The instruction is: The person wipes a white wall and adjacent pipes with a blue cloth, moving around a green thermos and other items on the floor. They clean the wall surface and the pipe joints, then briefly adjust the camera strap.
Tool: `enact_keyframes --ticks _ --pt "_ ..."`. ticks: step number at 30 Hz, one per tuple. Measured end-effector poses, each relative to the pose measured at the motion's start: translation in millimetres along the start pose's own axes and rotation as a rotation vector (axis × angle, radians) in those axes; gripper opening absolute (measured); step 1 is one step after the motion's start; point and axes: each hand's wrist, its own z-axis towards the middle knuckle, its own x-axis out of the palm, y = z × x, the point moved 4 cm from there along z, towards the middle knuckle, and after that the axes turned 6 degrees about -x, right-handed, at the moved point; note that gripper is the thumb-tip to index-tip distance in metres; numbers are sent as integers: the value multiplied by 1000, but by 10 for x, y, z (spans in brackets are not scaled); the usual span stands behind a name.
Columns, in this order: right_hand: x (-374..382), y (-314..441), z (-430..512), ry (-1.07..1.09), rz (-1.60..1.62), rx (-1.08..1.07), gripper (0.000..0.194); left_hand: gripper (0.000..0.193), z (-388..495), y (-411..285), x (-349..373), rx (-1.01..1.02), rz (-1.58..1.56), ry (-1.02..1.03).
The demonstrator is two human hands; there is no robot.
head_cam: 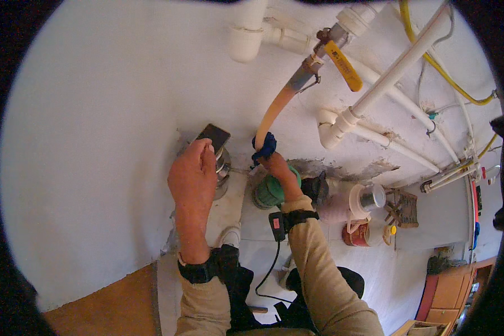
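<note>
My left hand pinches a flat, dark rectangular object near the wall; its exact kind is unclear. Partly hidden behind that hand, shiny metal ware stands by the wall's foot. Dark blue cloth is bunched around the lower end of an orange-tan hose, and my right hand grips it there. From a metal ball valve with a yellow lever, the hose hangs down. Below my right hand is a green plastic bucket or basket, partly covered by the wrist.
White pipes run along the wall. On the floor at right are a black container, a pinkish container, a metal pot, a red bucket and a small wooden stool. A cable hangs from my right wrist device.
</note>
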Motion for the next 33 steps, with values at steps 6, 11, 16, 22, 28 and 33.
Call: enact_keyframes --ticks 6,11,16,22,28,33 --pt "103 -141 61 124 -320 88 52 19 -43 -76 32 39 129 56" --pt "97 -208 33 59 -318 128 52 18 -73 -112 43 4 123 123" --pt "20 -182 53 206 -467 147 38 18 -74 -111 67 11 153 167" --pt "-53 -185 67 243 -431 331 30 20 -87 -112 72 116 157 127" --pt "-129 -204 59 154 -444 360 30 21 -59 -69 13 78 139 135" --pt "-305 -85 159 -33 -364 133 24 22 -41 -50 -24 101 132 124"
